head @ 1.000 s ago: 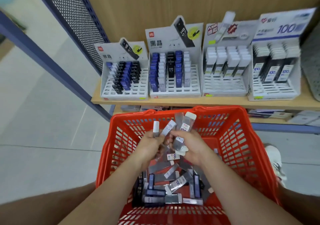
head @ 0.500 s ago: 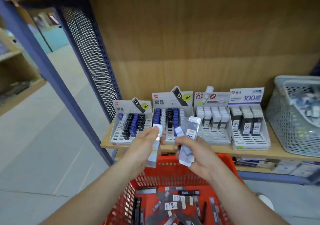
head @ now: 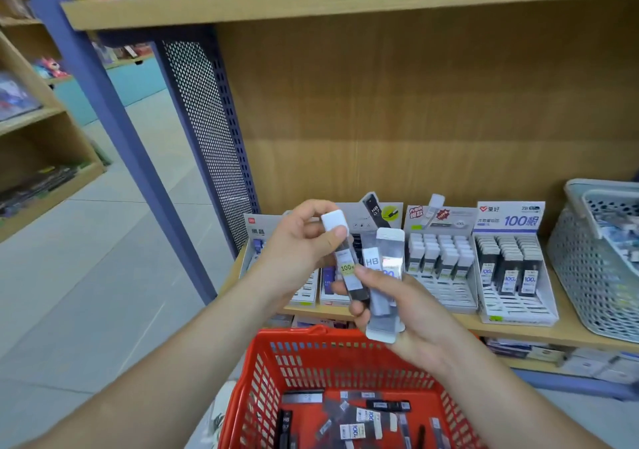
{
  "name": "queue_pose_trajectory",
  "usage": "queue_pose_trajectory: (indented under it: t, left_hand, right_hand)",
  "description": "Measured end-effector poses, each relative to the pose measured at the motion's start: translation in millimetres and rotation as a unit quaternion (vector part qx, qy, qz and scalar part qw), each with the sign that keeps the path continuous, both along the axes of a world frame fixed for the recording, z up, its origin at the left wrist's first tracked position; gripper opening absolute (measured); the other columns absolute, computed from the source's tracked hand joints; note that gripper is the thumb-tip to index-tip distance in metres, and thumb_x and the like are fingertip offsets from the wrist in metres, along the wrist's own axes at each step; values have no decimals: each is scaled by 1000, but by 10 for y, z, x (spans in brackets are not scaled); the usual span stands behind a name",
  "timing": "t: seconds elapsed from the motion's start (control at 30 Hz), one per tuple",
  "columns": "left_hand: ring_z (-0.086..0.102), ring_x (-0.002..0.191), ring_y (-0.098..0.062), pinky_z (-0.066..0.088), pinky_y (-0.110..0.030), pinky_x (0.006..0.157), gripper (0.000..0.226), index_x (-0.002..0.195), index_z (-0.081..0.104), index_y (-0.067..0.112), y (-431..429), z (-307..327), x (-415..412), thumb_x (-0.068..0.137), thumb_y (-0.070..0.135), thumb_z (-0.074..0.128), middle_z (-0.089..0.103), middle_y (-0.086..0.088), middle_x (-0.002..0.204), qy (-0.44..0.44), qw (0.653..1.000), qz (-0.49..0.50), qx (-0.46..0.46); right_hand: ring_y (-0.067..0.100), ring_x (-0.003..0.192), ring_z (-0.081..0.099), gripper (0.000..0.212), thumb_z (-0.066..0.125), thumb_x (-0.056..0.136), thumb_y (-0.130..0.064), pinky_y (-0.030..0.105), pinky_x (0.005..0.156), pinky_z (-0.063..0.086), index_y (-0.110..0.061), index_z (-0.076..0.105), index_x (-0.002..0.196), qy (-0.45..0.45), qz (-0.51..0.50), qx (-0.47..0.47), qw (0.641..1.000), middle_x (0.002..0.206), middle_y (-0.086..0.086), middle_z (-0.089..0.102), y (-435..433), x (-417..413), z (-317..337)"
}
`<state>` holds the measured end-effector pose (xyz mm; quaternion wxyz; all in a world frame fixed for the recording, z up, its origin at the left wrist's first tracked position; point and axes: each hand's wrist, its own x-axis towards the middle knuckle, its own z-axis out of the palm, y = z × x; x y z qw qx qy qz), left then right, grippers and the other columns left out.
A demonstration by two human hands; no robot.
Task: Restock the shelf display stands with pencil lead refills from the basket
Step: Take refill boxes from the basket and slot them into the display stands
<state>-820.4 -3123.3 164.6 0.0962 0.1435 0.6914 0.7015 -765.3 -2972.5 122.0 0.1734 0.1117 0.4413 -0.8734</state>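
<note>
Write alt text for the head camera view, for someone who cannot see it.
Two bare hands hold pencil lead refills above a red basket: the left hand pinches a white-capped refill by its top, the right hand grips several refill packs. Behind them, display stands of refills line a wooden shelf, and more refills lie in the basket.

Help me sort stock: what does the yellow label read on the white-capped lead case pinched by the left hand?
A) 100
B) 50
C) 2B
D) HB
A: the yellow label on the white-capped lead case in the left hand reads 100; HB is on the refill pack in the right hand.
</note>
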Motion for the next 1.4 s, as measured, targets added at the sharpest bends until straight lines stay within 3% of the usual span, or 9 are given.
queue_pose_trajectory:
  t: [0.1, 0.2, 0.27, 0.47, 0.67, 0.8, 0.97, 1.13, 1.4]
  left_hand:
    - [60, 78, -20, 53, -29, 72, 19, 103, 67, 16, -106, 75, -72, 89, 4, 62, 68, -11, 89, 70, 991, 6, -114]
    - [64, 81, -18, 54, -40, 79, 19, 99, 73, 25, -209, 81, -81, 88, 12, 65, 73, -4, 89, 97, 979, 3, -180]
    - [65, 72, -22, 56, -43, 71, 16, 96, 73, 25, -213, 56, -47, 85, 14, 68, 71, -10, 82, 82, 980, 5, -181]
    - [65, 58, -13, 51, -18, 55, 15, 96, 70, 15, 43, -122, -126, 86, 5, 66, 69, -11, 69, 80, 965, 44, -245]
    - [65, 73, -19, 52, -36, 73, 25, 81, 65, 36, 702, -377, -621, 84, 12, 70, 71, -1, 79, 164, 941, 46, -291]
    - [59, 63, -3, 47, -15, 64, 11, 89, 74, 27, 1321, -773, -946, 84, 17, 71, 68, 16, 77, 178, 934, 21, -310]
    - [61, 91, -11, 46, -27, 90, 20, 105, 74, 14, 1872, -1333, -1143, 86, 16, 69, 70, -1, 101, 207, 913, -18, -351]
    - [61, 95, -8, 44, -21, 90, 22, 107, 73, 14, 2032, -1649, -1221, 86, 15, 70, 70, 1, 106, 229, 903, -15, -363]
    - [63, 94, -10, 45, -23, 88, 19, 104, 75, 15, 2037, -1703, -1290, 85, 18, 70, 71, 2, 104, 257, 884, -48, -387]
  right_hand:
    - [16, 51, 58, 43, 73, 69, -18, 21, 45, 47, -1, 64, 108, 6, -13, 39, 999, 94, 25, 72, 26, 9, -27]
    - [17, 48, 55, 36, 72, 70, -16, 22, 44, 46, -2, 66, 102, -3, -9, 38, 999, 90, 26, 72, 26, 38, -96]
    - [17, 46, 54, 31, 71, 70, -15, 22, 43, 45, -2, 67, 97, -14, 4, 7, 1000, 87, 26, 71, 12, 36, -173]
    - [15, 47, 52, 21, 73, 76, -15, 22, 43, 45, -5, 70, 94, -41, -25, -62, 997, 86, 20, 72, 1, -140, -536]
    - [15, 46, 51, 24, 78, 77, -24, 27, 44, 44, -10, 61, 87, -57, -281, 10, 958, 59, 6, 59, 552, -530, -995]
    - [15, 47, 48, 23, 75, 83, -27, 28, 45, 42, -12, 57, 86, -51, -377, 69, 922, 58, 4, 52, 1143, -573, -1203]
    - [20, 54, 43, 19, 68, 88, -21, 37, 57, 36, -6, 55, 90, -43, -417, 22, 908, 61, 5, 47, 1573, -420, -1380]
    - [16, 53, 48, 34, 70, 73, -22, 30, 53, 41, -4, 57, 99, -62, -432, -60, 898, 64, 5, 52, 1643, -373, -1560]
    - [15, 51, 48, 27, 70, 73, -22, 23, 44, 43, -5, 56, 89, -55, -429, -102, 896, 62, 5, 51, 1601, -436, -1630]
